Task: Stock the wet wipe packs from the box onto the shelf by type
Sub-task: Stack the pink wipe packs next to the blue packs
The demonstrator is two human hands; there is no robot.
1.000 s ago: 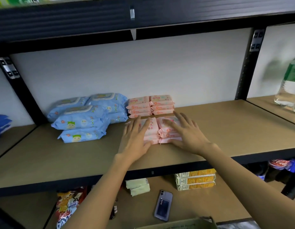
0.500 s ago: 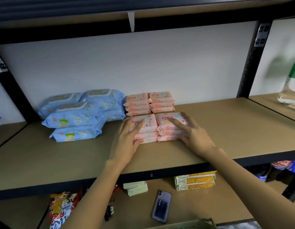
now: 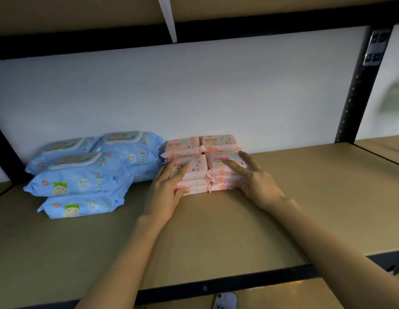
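A: Where are the packs?

B: I see small pink plastic wet wipe packs (image 3: 207, 172) stacked on the brown board shelf (image 3: 283, 208), beside the large blue ones (image 3: 87, 175).

A: The hands?

B: My left hand (image 3: 165, 188) and right hand (image 3: 254, 179) press flat, fingers straight, likely squaring the front stacks.

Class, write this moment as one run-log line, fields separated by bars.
left hand flat on front pink packs | right hand flat on them | blue packs left | shelf

Print on pink wipe packs (image 3: 225, 172) and blue wipe packs (image 3: 82, 181) too blurred to read; only a round orange mark, maybe "10", shows on pink pack fronts, not certain.
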